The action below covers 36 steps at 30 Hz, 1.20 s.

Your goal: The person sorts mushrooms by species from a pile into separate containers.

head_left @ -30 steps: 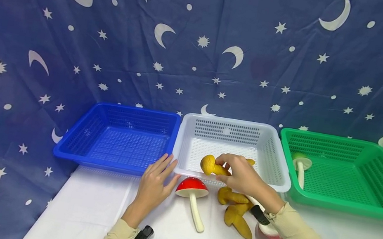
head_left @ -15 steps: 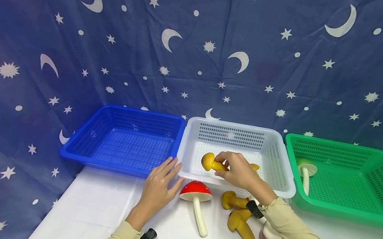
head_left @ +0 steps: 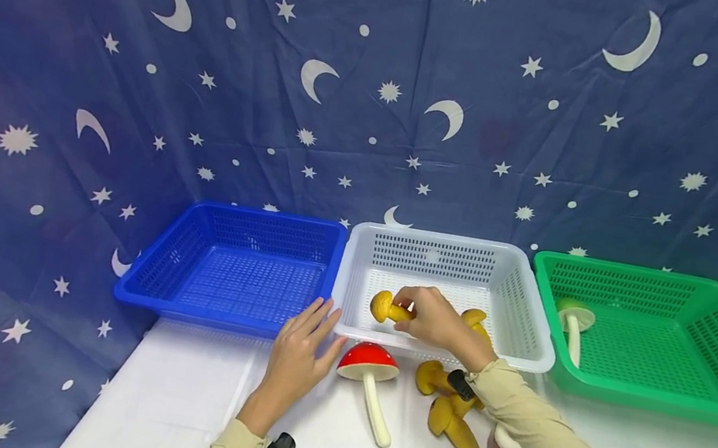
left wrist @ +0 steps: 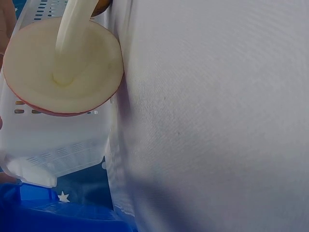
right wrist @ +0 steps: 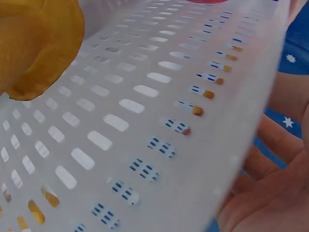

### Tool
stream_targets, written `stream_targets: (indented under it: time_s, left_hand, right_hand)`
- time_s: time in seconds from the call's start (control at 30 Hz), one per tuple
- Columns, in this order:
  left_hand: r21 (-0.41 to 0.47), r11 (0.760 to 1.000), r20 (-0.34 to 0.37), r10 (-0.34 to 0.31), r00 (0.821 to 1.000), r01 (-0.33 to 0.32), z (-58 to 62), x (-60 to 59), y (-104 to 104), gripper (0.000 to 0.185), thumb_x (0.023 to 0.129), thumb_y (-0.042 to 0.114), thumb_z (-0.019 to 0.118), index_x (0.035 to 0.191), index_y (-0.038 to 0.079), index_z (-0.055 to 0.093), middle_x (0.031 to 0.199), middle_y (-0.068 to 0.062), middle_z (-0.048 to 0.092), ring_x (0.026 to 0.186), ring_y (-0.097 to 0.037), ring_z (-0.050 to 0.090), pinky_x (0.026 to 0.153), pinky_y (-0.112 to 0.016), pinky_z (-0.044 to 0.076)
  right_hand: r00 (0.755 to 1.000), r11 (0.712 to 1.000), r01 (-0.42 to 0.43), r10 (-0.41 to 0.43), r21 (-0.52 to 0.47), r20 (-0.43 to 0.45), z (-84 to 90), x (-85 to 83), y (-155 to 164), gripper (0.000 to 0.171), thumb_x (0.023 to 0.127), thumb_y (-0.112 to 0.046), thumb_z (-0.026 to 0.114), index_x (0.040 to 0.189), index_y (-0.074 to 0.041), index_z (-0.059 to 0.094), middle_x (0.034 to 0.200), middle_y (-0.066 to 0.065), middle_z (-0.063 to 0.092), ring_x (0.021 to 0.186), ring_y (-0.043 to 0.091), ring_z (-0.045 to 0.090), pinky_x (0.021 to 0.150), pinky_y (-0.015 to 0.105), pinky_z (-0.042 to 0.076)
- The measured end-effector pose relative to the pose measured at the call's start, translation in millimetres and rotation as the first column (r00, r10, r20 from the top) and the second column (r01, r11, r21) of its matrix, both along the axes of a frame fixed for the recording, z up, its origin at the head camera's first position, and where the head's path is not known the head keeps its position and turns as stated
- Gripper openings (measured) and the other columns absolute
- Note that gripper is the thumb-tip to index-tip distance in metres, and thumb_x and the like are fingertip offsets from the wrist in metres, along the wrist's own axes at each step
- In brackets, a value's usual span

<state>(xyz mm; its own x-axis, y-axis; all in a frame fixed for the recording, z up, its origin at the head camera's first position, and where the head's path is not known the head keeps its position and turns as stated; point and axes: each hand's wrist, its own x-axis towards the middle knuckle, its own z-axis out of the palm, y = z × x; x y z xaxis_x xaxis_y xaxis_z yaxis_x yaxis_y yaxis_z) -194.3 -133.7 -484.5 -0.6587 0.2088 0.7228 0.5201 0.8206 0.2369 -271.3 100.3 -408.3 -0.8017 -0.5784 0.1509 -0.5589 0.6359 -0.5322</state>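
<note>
Yellow mushroom point(head_left: 381, 305) pinched in right hand point(head_left: 430, 318), within the white basket point(head_left: 383, 338).
Right fingers are curled on its stem; floor contact cannot be told. Left hand point(head_left: 297, 361), fingers extended and gripping nothing, lies at the basket's near left corner.

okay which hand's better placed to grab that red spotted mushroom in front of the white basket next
Left, most likely: the left hand is close beside the red mushroom and holds nothing, while the right hand grips a yellow mushroom at the white basket.
</note>
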Motion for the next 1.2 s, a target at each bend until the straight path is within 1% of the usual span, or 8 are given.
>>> stream_targets:
  time_s: [0.17, 0.27, 0.4, 0.53, 0.73, 0.83, 0.93, 1.2]
  left_hand:
    - [0.003, 1.000, -0.020, -0.006, 1.000, 0.006, -0.6, -1.1, 1.6, 0.043, 0.084, 0.029, 0.069, 0.119, 0.006, 0.066, 0.128, -0.013, 0.059, 0.124, -0.029, 0.050, 0.092, -0.051, 0.045]
    - [0.009, 1.000, -0.031, -0.007, 0.999, 0.008, -0.1, -1.8, 0.6, 0.043, 0.083, 0.029, 0.070, 0.119, 0.005, 0.066, 0.127, -0.013, 0.059, 0.123, -0.030, 0.051, 0.090, -0.053, 0.045]
    - [0.010, 1.000, -0.024, -0.010, 1.000, 0.010, 0.6, -2.3, 0.4, 0.043, 0.083, 0.029, 0.070, 0.119, 0.005, 0.066, 0.128, -0.013, 0.059, 0.123, -0.030, 0.050, 0.091, -0.052, 0.045]
    - [0.014, 1.000, -0.019, -0.010, 1.000, 0.010, 0.4, -2.0, 1.5, 0.043, 0.083, 0.028, 0.070, 0.119, 0.005, 0.066, 0.127, -0.013, 0.059, 0.123, -0.030, 0.050, 0.092, -0.051, 0.044]
    - [0.024, 1.000, -0.026, -0.007, 1.000, 0.008, 0.2, -1.0, 2.7, 0.043, 0.081, 0.027, 0.071, 0.118, 0.005, 0.066, 0.126, -0.013, 0.060, 0.123, -0.030, 0.051, 0.092, -0.051, 0.044]
    - [0.026, 1.000, -0.034, -0.002, 0.999, 0.003, 0.4, 0.1, 1.1, 0.043, 0.081, 0.027, 0.072, 0.118, 0.005, 0.067, 0.126, -0.013, 0.060, 0.122, -0.030, 0.051, 0.091, -0.052, 0.044]
    - [0.029, 1.000, -0.031, -0.002, 1.000, 0.003, 0.9, 0.6, 0.1, 0.043, 0.081, 0.027, 0.071, 0.118, 0.005, 0.066, 0.126, -0.013, 0.060, 0.122, -0.030, 0.051, 0.092, -0.050, 0.044]
    - [0.020, 1.000, -0.016, -0.008, 1.000, 0.008, 0.6, -0.9, 1.7, 0.043, 0.083, 0.029, 0.069, 0.119, 0.005, 0.066, 0.127, -0.012, 0.059, 0.123, -0.029, 0.050, 0.093, -0.047, 0.043]
  right_hand:
    - [1.000, 0.997, 0.011, -0.012, 0.072, 0.022, -7.8, -5.7, -1.6, 0.027, 0.072, -0.004, 0.080, 0.096, -0.003, 0.068, 0.086, 0.007, 0.065, 0.073, 0.016, 0.057, 0.069, 0.030, 0.050]
    - [0.998, 0.993, 0.028, -0.034, 0.114, 0.050, -10.2, -9.5, -6.2, 0.027, 0.072, -0.005, 0.080, 0.096, -0.005, 0.068, 0.087, 0.006, 0.064, 0.077, 0.018, 0.057, 0.073, 0.032, 0.050]
    - [0.994, 0.987, 0.045, -0.059, 0.154, 0.088, -11.8, -13.9, -11.6, 0.026, 0.072, -0.003, 0.079, 0.095, -0.006, 0.068, 0.086, 0.007, 0.064, 0.084, 0.022, 0.056, 0.077, 0.035, 0.049]
    - [0.992, 0.980, 0.043, -0.065, 0.195, 0.107, -15.2, -19.4, -15.0, 0.027, 0.070, -0.004, 0.080, 0.095, -0.006, 0.068, 0.086, 0.007, 0.064, 0.088, 0.025, 0.055, 0.080, 0.038, 0.048]
    - [0.988, 0.965, 0.044, -0.081, 0.258, 0.133, -22.3, -28.8, -21.1, 0.028, 0.069, -0.006, 0.082, 0.093, -0.007, 0.069, 0.085, 0.006, 0.065, 0.087, 0.023, 0.055, 0.078, 0.037, 0.048]
    - [0.986, 0.963, 0.043, -0.085, 0.268, 0.147, -24.5, -31.7, -25.8, 0.027, 0.068, -0.006, 0.081, 0.092, -0.008, 0.069, 0.085, 0.006, 0.065, 0.086, 0.022, 0.054, 0.076, 0.035, 0.048]
    - [0.988, 0.966, 0.034, -0.072, 0.257, 0.140, -25.2, -32.9, -27.7, 0.026, 0.067, -0.006, 0.081, 0.091, -0.006, 0.069, 0.084, 0.007, 0.064, 0.085, 0.023, 0.054, 0.076, 0.035, 0.048]
    - [0.985, 0.967, 0.035, -0.077, 0.251, 0.157, -24.7, -32.5, -22.2, 0.026, 0.071, -0.001, 0.079, 0.094, -0.004, 0.068, 0.082, 0.006, 0.061, 0.087, 0.024, 0.051, 0.075, 0.035, 0.047]
